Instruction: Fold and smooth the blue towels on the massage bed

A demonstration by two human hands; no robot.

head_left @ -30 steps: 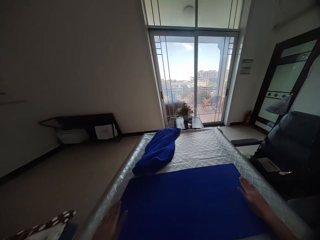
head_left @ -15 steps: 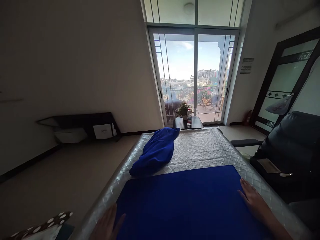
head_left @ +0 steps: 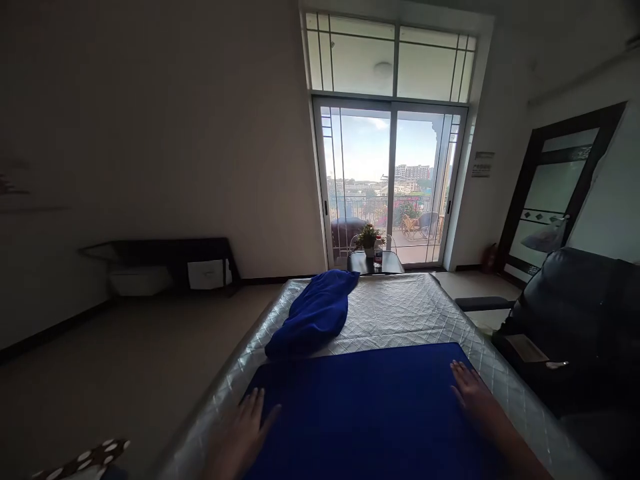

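A flat blue rectangular cloth (head_left: 365,407) lies spread over a table with a silver quilted cover (head_left: 395,313). On its left edge rests my left hand (head_left: 245,427), fingers stretched out and thumb apart. My right hand (head_left: 475,397) lies flat on the cloth near its far right corner, fingers extended. Neither hand grasps anything. Beyond the flat cloth, toward the left side of the table, is a crumpled blue cloth (head_left: 315,313). The near edge of the flat cloth is out of view.
A small black table (head_left: 360,262) with a potted plant (head_left: 369,237) and a bottle (head_left: 379,255) stands at the far end, before sliding glass doors (head_left: 357,167). To the right is a black chair (head_left: 565,313). Polka-dot fabric (head_left: 95,460) shows at lower left.
Both hands have moved inward onto the flat blue cloth, the left one rightward and up, the right one leftward. The camera view has tilted up a little.
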